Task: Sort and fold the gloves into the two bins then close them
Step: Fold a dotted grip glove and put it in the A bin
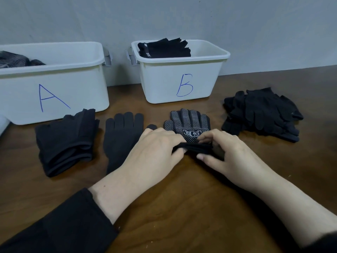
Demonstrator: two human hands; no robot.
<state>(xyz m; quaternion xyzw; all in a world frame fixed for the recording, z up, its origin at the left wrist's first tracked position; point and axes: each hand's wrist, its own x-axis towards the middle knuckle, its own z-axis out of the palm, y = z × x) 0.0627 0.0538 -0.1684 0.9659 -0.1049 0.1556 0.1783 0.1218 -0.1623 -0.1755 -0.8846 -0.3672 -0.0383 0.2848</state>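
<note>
Between bin B [179, 81] and you, dotted glove [187, 123] flat on table [182, 207], your left hand [155, 152] and right hand [226, 154] pinching its folded cuff, bare wood nearer you, glove pile [262, 114] right.

We count two white bins [182, 83], one dotted glove [186, 121] beyond our fingers [209, 136], one plain flat glove [120, 136], and two glove piles [262, 112].

A plain indoor sorting station: two white plastic bins hand-lettered A [52, 83] and B [182, 77] stand beyond the fingers [175, 141] on a dark wooden table [182, 207] against a bare grey wall [164, 17].
</note>
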